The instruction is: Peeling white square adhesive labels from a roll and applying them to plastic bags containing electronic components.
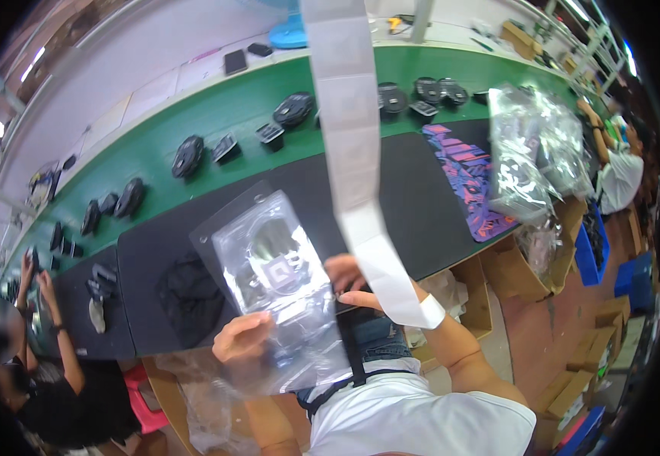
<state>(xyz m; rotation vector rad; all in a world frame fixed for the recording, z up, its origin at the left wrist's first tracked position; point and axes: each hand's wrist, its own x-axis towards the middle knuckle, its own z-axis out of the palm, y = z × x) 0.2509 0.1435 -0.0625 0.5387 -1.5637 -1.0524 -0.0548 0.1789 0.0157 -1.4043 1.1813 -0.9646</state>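
My left hand (242, 337) is closed on the lower left edge of a clear plastic blister pack (261, 243), tilted over the dark mat. A pale square label sits on its front, and another clear layer with a hanging hole shows behind it. At the pack's right edge is my right hand (351, 283), thumb stretched out and apart from the fingers. A long strip of white labels (349, 137) hangs from the top of the view, passes in front of that hand and ends by my right forearm. The strip hides part of the hand.
Black oval devices (294, 109) and small square ones stand along the green bench (147, 144). Clear packs (520, 159) are piled at right by a patterned mat (463, 182). Cartons (531, 266) stand below. Co-workers (56, 365) sit at left and far right.
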